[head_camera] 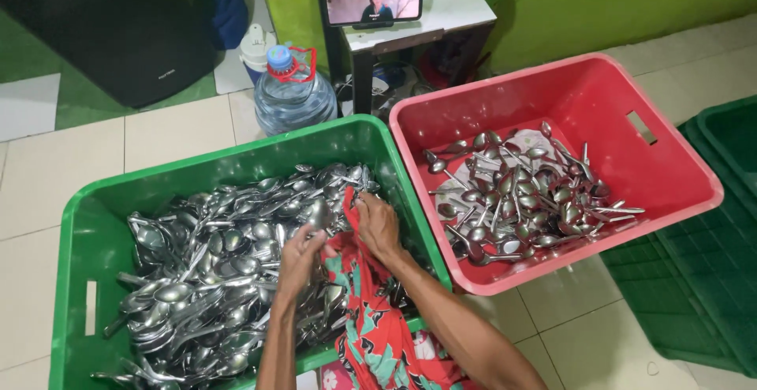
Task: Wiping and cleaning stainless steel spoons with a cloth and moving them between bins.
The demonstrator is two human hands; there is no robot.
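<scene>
Both hands grasp one spoon (317,215) in a red cloth (371,311), left hand (298,262) below, right hand (377,224) beside; rubbing it fully dry looks wise.

— What's being handled?
— A red cloth (371,319) with teal flowers, crumpled, draped over the green crate's near rim, lower centre of the frame.
— And the metal?
— One shiny steel spoon (318,215), tilted, at the cloth's upper end.
</scene>
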